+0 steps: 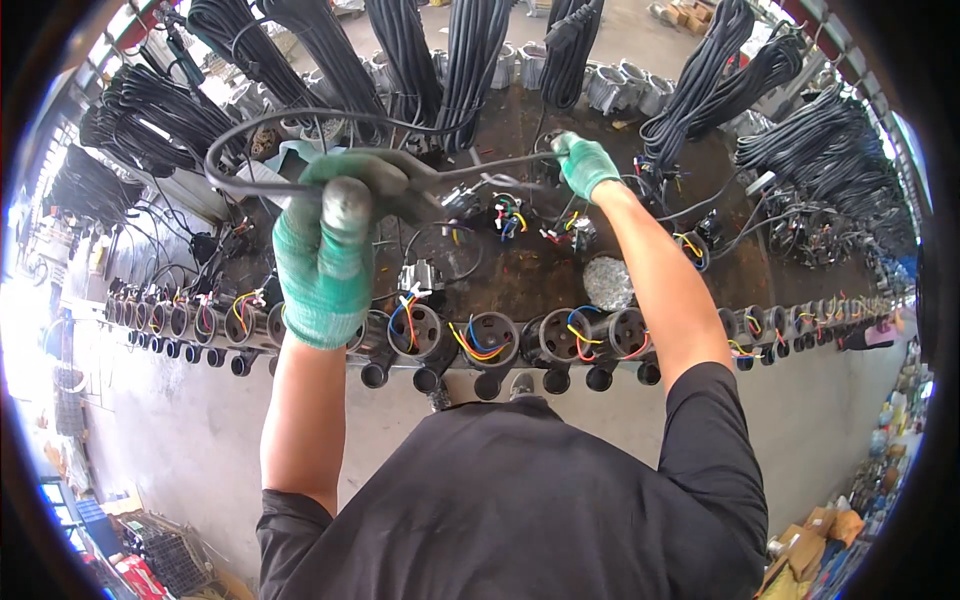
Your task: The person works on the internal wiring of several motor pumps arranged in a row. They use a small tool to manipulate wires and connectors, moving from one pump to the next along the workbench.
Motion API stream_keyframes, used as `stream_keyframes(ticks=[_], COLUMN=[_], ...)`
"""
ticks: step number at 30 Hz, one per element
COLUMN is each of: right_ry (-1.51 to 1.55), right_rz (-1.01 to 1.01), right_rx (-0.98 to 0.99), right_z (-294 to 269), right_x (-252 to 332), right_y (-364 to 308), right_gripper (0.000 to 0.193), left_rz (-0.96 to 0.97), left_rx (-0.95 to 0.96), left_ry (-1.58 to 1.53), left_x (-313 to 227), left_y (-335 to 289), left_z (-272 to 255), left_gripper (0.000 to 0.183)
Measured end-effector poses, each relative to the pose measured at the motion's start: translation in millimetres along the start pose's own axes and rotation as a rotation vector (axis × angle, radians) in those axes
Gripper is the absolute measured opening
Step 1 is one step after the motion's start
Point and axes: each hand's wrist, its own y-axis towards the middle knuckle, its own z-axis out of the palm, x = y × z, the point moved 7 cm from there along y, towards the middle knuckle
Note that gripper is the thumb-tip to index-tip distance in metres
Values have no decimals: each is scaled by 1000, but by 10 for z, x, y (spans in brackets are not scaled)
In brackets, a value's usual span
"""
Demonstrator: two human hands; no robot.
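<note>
Nearest us, our left hand (325, 262) is clenched around a dark tool (385, 185), seemingly pliers. Beyond it, our right hand (585, 166) pinches the black cable (300, 115) above the cluttered surface (520, 270).

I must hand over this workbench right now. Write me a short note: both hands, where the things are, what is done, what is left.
Left hand, green glove: raised, gripping a dark plier-like tool.
Right hand, green glove: stretched forward, holding the black cable that loops back to the tool.
Bench: a row of round dark housings with loose coloured wires along the near edge; black cable bundles hang behind.
Done: cable in hand.
Left: wires in the housings look unconnected.
</note>
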Motion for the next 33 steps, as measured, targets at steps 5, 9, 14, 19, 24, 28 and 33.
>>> stream_keyframes(ticks=[5,9,14,19,24,28,33], right_ry=[411,512,510,853,1167,1528,1980], right_rz=[-38,-84,-307,-530,-64,533,622], right_rx=[-344,-211,249,536,300,116,238], right_z=[-254,-830,-1403,-1594,-1487,-942,-42], right_x=[-17,242,838,916,954,931,935], right_y=[-182,-556,-1308,-1867,-2084,-1936,-1754], right_gripper=[31,43,34,54,59,52,49], left_rz=[59,-65,-540,-1227,-1059,-650,-502], left_rx=[39,-425,-631,-462,184,198,-56], left_ry=[-133,-466,-778,-259,541,862,248], left_x=[-18,180,1735,2690,2510,1932,1440], left_y=[-117,-156,-457,-958,-1002,-985,-1254], left_z=[-62,-615,-1580,-811,-406,-301,-177], left_gripper=[43,38,27,42,47,37,41])
